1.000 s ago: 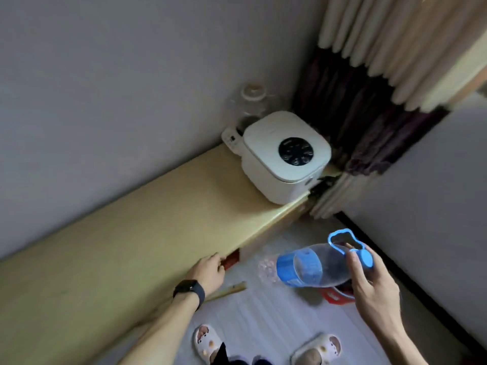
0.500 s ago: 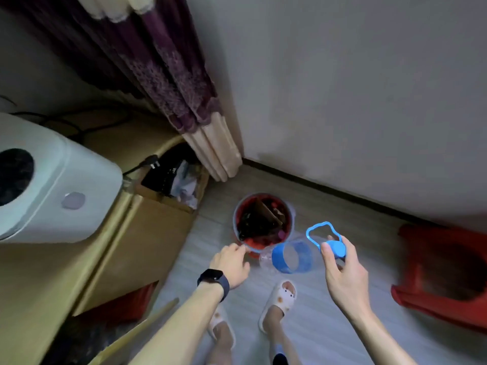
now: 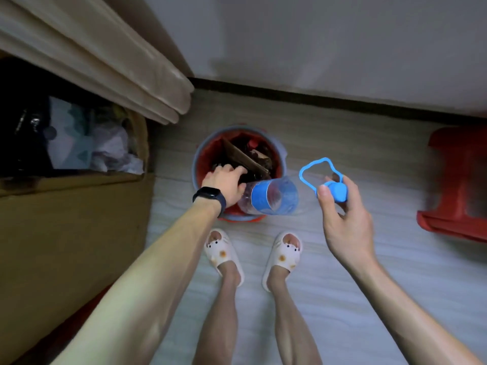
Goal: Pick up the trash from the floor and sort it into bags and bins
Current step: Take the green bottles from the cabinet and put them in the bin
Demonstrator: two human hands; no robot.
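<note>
A large clear plastic bottle (image 3: 274, 197) with a blue label lies sideways in the air over the near rim of a round bin (image 3: 196, 164) lined with a red bag. My right hand (image 3: 345, 225) pinches the bottle's blue cap (image 3: 338, 191), and a blue loop handle (image 3: 305, 172) sticks up from it. My left hand (image 3: 225, 181), with a black watch on its wrist, reaches palm down into the bin beside the bottle's base. Its fingers rest on dark trash and a piece of cardboard. Whether it touches the bottle is unclear.
An open cardboard box (image 3: 66, 233) holding paper and plastic waste stands to the left of the bin. A beige curtain (image 3: 118, 61) hangs above it. A red plastic stool (image 3: 458, 185) stands at the right by the wall. My slippered feet are just in front of the bin.
The view swung from the yellow shelf and white appliance down to the bin. My left hand left the shelf edge and reached into the bin. The bottle came over the bin's rim.
</note>
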